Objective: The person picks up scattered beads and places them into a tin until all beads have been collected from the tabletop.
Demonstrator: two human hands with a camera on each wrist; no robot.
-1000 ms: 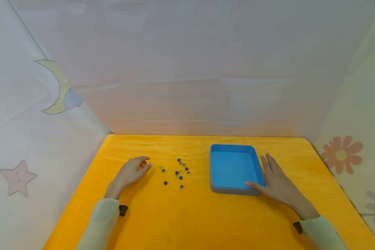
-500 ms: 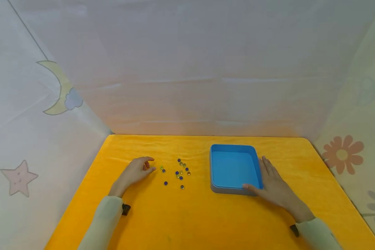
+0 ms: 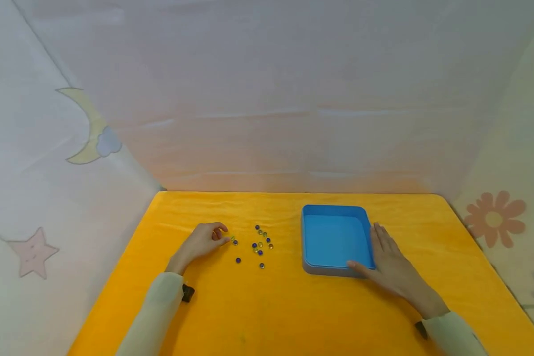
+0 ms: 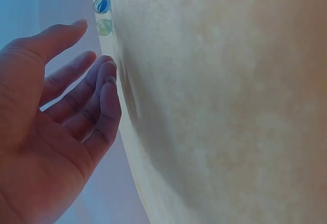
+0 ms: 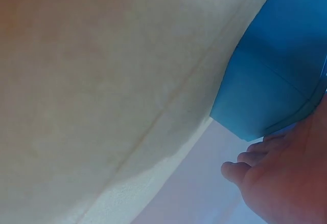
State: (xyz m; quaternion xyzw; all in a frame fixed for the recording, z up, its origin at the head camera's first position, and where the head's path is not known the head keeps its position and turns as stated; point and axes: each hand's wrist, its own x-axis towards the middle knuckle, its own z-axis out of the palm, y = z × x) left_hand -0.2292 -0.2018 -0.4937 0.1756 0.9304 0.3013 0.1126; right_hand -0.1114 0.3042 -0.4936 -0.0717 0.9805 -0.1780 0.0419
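Several glass marbles, some dark blue and some clear yellowish, lie scattered on a yellow cloth. My left hand is just left of them, with a gap between thumb and bent fingers. Closest to its fingertips is a yellow-green marble, with a blue-and-white marble beside it; nothing is held. To the right stands a square, shallow blue box without a lid, and no marbles show in it. My right hand rests along its right side, fingers straight outside the wall, thumb over the front right corner of the rim.
The yellow cloth covers the table. Pale printed curtains rise behind and on both sides of it. A dark wrist camera sits at the left cuff.
My left hand has moved right, closer to the yellow-green marble. My right hand has come in against the box's right side. The marbles and box stay in place.
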